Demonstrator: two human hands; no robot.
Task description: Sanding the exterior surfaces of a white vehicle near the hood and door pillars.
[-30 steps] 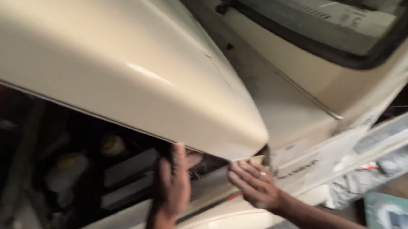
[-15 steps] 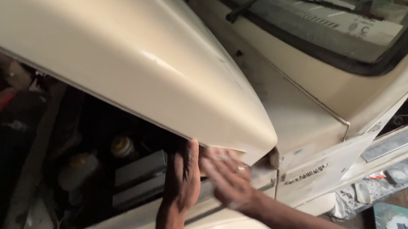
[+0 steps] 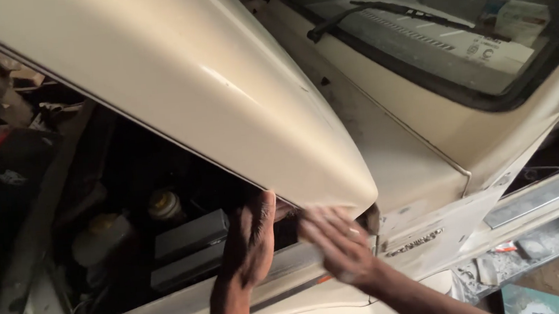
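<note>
Both hands at the rear corner of a raised cream hood (image 3: 174,85).

The left hand (image 3: 250,242), fingers extended upward, sits under the hood edge against the engine bay opening. The right hand (image 3: 336,242), blurred, is open just beside it, below the hood corner. A black box (image 3: 189,236) and a capped reservoir (image 3: 103,234) lie inside. A wiper (image 3: 375,15) rests on the windshield (image 3: 456,37).

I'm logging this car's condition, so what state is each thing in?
Bonnet: raised, engine bay exposed.
Left hand: open, fingers up under the bonnet's edge.
Right hand: open, blurred, by the bonnet's corner.
Windscreen wiper: parked flat on the glass.
Reservoir cap: on.
</note>
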